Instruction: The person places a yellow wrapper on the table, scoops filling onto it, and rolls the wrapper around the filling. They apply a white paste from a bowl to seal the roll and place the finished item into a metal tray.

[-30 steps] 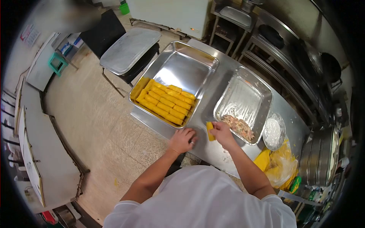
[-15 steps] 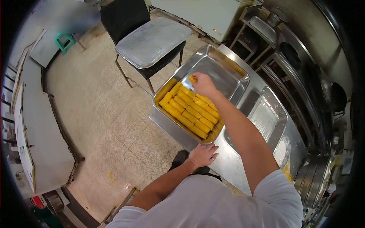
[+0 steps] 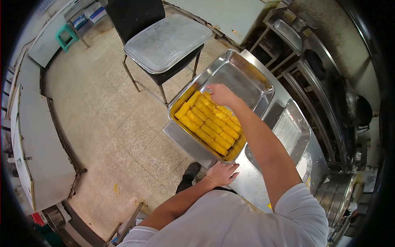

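A deep steel tray (image 3: 251, 70) holds several yellow rolls (image 3: 205, 123), laid side by side in close rows at its near left end. My right hand (image 3: 224, 95) reaches into it, fingers pinched at the end of a yellow roll (image 3: 207, 98) that lies at the far edge of the rows. The fingertips partly cover that roll. My left hand (image 3: 222, 173) is open, palm down on the metal table's edge, with its fingers by the tray's near corner.
The steel table (image 3: 247, 181) carries a second, shallower tray (image 3: 288, 131) to the right. A black chair (image 3: 138, 20) with a lidded flat container (image 3: 168, 41) on its seat stands beyond. Metal racks (image 3: 288, 61) line the right side. A green stool (image 3: 66, 37) is far left.
My right hand has lowered the yellow roll from above the tray to the far edge of the rows. The view has shifted slightly; my left hand stays at the table edge.
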The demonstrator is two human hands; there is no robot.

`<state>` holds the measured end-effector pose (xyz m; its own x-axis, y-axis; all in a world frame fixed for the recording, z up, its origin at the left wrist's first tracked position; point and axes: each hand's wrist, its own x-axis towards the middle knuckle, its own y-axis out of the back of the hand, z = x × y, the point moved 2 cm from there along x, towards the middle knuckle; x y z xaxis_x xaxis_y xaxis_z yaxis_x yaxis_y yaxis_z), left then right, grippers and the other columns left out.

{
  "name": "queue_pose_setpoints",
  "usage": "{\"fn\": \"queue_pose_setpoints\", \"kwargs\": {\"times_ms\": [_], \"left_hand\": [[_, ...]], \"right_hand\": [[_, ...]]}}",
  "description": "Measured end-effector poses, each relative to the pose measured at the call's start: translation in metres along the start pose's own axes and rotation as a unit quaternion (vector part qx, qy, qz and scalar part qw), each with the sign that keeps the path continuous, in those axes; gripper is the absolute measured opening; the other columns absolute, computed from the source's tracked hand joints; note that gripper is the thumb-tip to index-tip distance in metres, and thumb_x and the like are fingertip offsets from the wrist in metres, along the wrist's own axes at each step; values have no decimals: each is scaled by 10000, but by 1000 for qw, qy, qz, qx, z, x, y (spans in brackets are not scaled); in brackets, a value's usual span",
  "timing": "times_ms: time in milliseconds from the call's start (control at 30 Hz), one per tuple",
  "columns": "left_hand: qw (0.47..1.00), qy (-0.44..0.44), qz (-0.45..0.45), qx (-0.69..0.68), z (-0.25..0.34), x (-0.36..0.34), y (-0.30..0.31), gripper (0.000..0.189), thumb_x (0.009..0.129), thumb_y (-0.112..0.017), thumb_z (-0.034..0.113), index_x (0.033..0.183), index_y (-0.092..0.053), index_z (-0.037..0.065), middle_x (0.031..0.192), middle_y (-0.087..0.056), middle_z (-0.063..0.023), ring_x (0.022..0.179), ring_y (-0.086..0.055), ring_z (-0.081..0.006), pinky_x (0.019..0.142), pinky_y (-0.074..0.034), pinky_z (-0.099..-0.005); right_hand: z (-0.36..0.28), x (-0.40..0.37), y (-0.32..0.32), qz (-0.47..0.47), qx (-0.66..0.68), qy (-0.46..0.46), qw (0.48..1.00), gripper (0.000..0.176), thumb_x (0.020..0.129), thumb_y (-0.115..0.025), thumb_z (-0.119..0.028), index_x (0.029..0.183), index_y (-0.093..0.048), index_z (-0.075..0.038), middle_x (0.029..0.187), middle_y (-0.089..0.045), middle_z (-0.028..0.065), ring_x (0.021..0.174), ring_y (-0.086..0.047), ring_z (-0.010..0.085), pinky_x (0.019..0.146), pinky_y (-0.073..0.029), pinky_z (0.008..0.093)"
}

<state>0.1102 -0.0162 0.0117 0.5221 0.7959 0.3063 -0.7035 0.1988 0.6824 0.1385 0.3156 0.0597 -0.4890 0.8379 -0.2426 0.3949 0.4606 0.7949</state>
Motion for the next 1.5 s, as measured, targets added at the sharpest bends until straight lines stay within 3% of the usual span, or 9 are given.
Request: {"fn": "queue_pose_setpoints", "kwargs": {"times_ms": [200,367,433,667,1033,1133,1233,1367,1500], "left_hand": [[999,2,33,13,-1,-5,-9,385,1021,-668,368,1293,-683,98,1222,-734,-106,1022,-734,-328,877,-561,-493],[999,20,10,37,-1,-6,-16,377,998,-695,376,1275,-699,119,1215,-735,-93,1051,-725,-317,880,-534,-488],[999,42,-4,29,3,-2,-5,378,986,-694,361,1282,-701,127,1228,-727,-89,1093,-707,-320,911,-519,-507],[998,-10,21,56,12,0,-19,334,923,-736,271,1214,-722,106,1191,-718,-100,1132,-655,-336,965,-478,-530],[977,-160,-104,-95,177,19,-135,242,900,-767,130,1135,-755,75,1091,-729,-123,1048,-646,-364,932,-503,-491],[972,-167,-125,-108,205,13,-161,233,906,-764,125,1132,-757,69,1086,-728,-131,1045,-647,-373,934,-513,-492],[972,-162,-135,-101,221,14,-178,246,905,-765,137,1139,-755,61,1106,-736,-132,1070,-651,-374,959,-514,-493],[973,-120,-165,-108,238,17,-199,267,909,-757,134,1162,-746,47,1138,-741,-146,1103,-652,-388,985,-516,-489],[949,-210,-220,-84,278,29,-226,351,929,-743,160,1261,-711,50,1285,-700,-161,1235,-617,-380,1069,-481,-503]], "right_hand": [[2,-44,7,165,59,26,984,445,927,-649,-8,1368,-704,-26,1174,-765,200,1018,-758,315,922,-592,410],[-36,-191,20,278,138,6,951,251,981,-724,-79,1217,-742,3,977,-747,159,827,-700,208,767,-564,350],[-28,-260,-1,283,157,-42,945,191,1007,-721,-145,1126,-761,-2,864,-708,184,746,-677,315,693,-547,389],[10,-495,-123,313,270,-202,888,158,974,-698,-76,1081,-770,15,937,-724,205,787,-711,318,725,-574,391],[105,-708,-136,482,0,-369,795,239,863,-751,-76,1095,-758,-20,1028,-706,218,986,-702,403,872,-580,490],[136,-731,-153,429,-50,-378,819,191,844,-774,-106,1018,-773,-29,984,-697,207,1030,-686,402,876,-571,501],[162,-741,-163,457,0,-369,809,132,864,-757,-117,952,-783,-22,959,-717,213,985,-697,424,836,-572,498],[181,-754,-176,534,236,-395,709,113,937,-721,-86,881,-747,9,912,-735,144,843,-696,278,758,-549,403],[195,-768,-176,525,419,-370,642,134,982,-680,-88,893,-735,-6,874,-701,25,815,-626,119,708,-499,308]]}}
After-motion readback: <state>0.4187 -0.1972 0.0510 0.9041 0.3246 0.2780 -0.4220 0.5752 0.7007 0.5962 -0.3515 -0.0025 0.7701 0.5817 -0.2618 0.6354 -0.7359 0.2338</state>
